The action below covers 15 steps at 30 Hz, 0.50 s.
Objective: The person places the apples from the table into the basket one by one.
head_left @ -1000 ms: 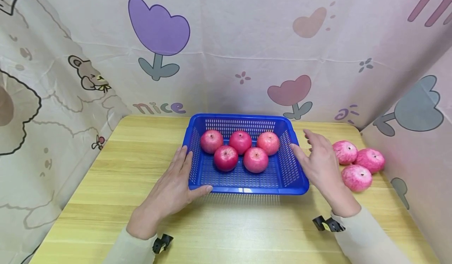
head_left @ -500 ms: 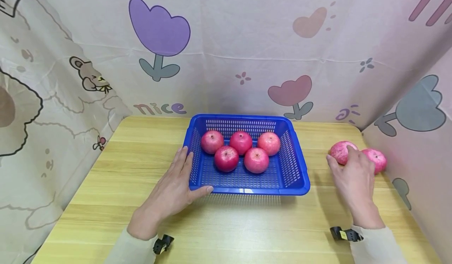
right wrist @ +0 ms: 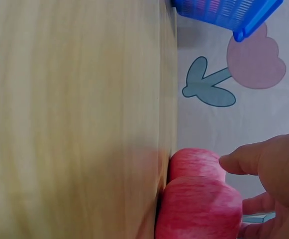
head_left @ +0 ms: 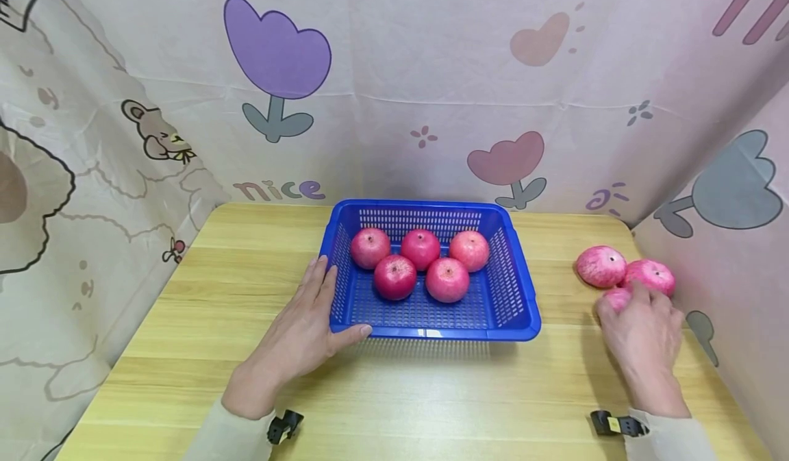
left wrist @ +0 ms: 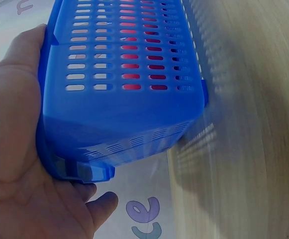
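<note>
A blue plastic basket (head_left: pixel 431 334) stands on the wooden table with several red apples (head_left: pixel 447 280) inside. My left hand (head_left: pixel 302 331) rests along its left side, fingers extended and thumb at the front rim; in the left wrist view the palm lies against the rim. At the right, my right hand (head_left: pixel 647 331) reaches over the nearest of three streaky pink apples (head_left: pixel 616 299), mostly covering it. In the right wrist view, the thumb (right wrist: pixel 241 158) sticks out above an apple (right wrist: pixel 199 211), with a gap between thumb and fingers. Whether the fingers touch it is unclear.
Two more pink apples, one at the left (head_left: pixel 600 266) and one at the right (head_left: pixel 653 276), lie just behind my right hand. A printed cloth (head_left: pixel 394 125) hangs behind the table, and another stretch (head_left: pixel 740 269) borders its right side.
My right hand has moved from beside the basket rightward to the pink apples, then slightly back toward me over the nearest one. The left hand and basket have stayed in place.
</note>
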Each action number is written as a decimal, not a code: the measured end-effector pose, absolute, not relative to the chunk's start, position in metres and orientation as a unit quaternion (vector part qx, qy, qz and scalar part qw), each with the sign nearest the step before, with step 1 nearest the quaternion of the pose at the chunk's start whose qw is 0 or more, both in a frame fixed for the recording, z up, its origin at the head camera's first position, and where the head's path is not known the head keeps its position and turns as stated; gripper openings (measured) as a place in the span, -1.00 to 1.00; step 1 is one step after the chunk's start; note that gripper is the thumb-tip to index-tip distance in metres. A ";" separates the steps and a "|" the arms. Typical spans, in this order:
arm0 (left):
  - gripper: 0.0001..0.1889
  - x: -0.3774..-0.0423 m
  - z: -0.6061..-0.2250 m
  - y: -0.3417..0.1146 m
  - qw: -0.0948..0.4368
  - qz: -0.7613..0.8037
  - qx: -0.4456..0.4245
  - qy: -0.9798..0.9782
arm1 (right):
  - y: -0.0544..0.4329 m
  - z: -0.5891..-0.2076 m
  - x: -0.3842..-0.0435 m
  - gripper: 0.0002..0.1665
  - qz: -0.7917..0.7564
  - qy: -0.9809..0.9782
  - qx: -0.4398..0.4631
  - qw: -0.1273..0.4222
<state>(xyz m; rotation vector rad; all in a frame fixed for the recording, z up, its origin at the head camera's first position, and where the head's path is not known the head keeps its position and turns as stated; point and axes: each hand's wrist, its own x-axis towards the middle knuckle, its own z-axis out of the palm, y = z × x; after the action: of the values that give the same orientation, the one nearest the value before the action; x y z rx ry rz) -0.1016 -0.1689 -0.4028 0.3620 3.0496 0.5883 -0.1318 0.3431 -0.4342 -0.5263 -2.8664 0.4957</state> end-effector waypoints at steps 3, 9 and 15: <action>0.36 -0.102 -0.403 -0.169 0.008 0.188 0.117 0.975 | 0.344 -0.435 -0.131 -0.16 0.169 -0.965 -0.183 0.087; 0.36 -0.101 -0.403 -0.169 0.008 0.191 0.116 0.975 | 0.341 -0.434 -0.129 -0.14 0.174 -0.964 -0.188 0.071; 0.36 -0.101 -0.403 -0.169 0.008 0.193 0.115 0.974 | 0.331 -0.429 -0.130 -0.13 0.184 -0.964 -0.183 0.056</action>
<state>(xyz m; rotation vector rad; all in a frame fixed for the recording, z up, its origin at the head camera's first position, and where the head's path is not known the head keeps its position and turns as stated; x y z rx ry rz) -0.1012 -0.1691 -0.4029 0.3582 3.0453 0.6025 -0.1296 0.3314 -0.4295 -0.5563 -2.9248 0.5573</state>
